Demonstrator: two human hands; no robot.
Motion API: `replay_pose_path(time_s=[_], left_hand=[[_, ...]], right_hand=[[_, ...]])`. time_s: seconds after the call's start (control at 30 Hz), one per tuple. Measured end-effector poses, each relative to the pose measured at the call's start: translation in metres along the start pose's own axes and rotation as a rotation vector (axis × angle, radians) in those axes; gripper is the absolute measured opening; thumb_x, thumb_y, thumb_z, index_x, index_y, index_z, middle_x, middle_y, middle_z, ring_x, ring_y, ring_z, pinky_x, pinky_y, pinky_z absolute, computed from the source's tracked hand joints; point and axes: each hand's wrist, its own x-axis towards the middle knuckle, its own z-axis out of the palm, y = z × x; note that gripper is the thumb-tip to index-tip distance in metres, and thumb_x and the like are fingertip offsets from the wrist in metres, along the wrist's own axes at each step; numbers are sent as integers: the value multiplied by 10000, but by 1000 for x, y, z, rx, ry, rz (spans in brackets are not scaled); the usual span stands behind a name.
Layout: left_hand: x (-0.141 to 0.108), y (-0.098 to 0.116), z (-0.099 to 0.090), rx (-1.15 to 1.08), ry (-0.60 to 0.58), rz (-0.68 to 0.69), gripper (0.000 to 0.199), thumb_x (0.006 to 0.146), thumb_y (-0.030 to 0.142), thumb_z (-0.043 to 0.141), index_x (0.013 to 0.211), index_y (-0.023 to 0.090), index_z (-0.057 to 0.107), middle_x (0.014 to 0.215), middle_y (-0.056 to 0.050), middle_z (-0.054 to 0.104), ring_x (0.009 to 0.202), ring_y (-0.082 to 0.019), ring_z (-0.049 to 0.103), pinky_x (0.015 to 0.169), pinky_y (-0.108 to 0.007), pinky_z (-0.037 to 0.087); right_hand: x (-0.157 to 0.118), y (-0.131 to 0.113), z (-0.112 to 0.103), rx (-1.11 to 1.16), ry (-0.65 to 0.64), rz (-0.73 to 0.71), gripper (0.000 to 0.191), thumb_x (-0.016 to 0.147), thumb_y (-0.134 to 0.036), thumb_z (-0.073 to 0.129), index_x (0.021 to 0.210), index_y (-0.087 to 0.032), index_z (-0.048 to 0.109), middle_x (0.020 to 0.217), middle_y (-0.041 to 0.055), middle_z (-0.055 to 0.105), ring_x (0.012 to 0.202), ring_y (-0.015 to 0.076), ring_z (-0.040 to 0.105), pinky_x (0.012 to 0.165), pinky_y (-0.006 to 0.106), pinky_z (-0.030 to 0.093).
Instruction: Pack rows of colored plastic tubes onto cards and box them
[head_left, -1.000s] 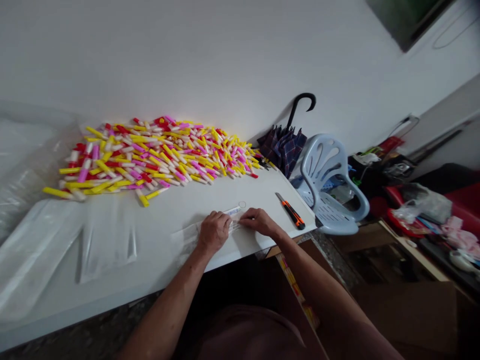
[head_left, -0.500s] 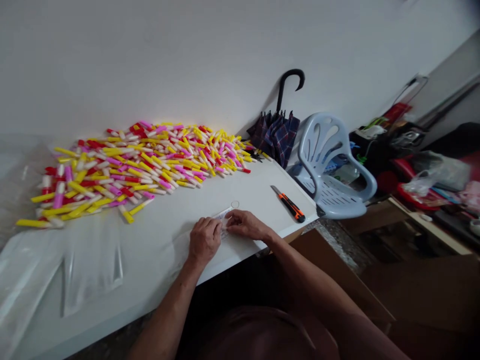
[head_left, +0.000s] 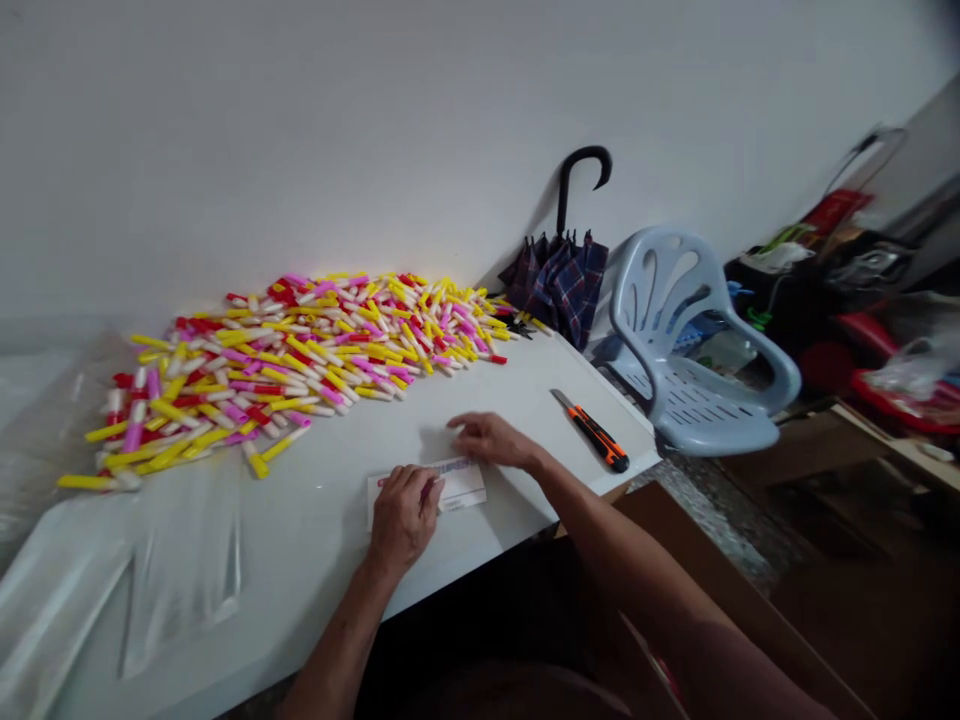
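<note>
A flat white printed packet (head_left: 466, 484) lies near the table's front edge. My left hand (head_left: 405, 508) rests over its left part, the fingers curled round a small dark reddish thing too small to name. Just beyond the packet's right end is my right hand (head_left: 491, 440), its fingers apart and nothing visible in them. Behind both hands spreads a big heap of small tubes (head_left: 322, 350) with yellow, red, pink and white parts. An orange and black utility knife (head_left: 596, 435) lies to the right with its blade out.
Clear plastic bags (head_left: 184, 560) lie on the white table (head_left: 300, 570) at the left. A folded plaid umbrella (head_left: 566, 280) leans on the wall, with dark scissors (head_left: 519, 325) near it. Right of the table stand a light blue chair (head_left: 682, 370) and a cardboard box (head_left: 720, 570).
My hands have moved apart, and the white packet now shows flat between and under them. The small ring seen beyond them earlier no longer shows. The view has shifted slightly.
</note>
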Motion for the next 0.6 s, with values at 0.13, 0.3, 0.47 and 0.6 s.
replay_pose_path(time_s=[0.13,0.3,0.47,0.6], left_hand=[[-2,-1,-7,-16,-91,-29,176,1003,344,624,1124,248,710,1039,-54,707,1003,-249,621,944,-437,476],[2,6,-12,-66,-103,-102,117,973,279,642,962,252,756,963,-46,694,964,-234,634,930,-439,501],[3,12,-11,-62,-76,-128,201,989,241,604,844,256,743,926,-30,713,924,-216,641,907,-407,514],[0,10,-9,-56,-7,-106,174,1012,258,593,921,250,741,954,-27,743,934,-208,646,894,-374,529]], right_hand=[[61,13,-49,-357,453,51,379,995,-258,582,1357,-158,635,1081,109,736,926,206,665,852,316,524],[114,17,-69,-461,455,62,358,1010,-352,598,1309,-174,686,1249,162,654,1099,271,625,911,340,486],[117,14,-61,-531,379,42,260,1031,-368,566,1105,-181,732,1227,142,633,1015,248,612,828,310,461],[94,2,-55,-549,349,20,243,1047,-320,525,1112,-154,690,1183,143,656,1013,244,601,816,312,434]])
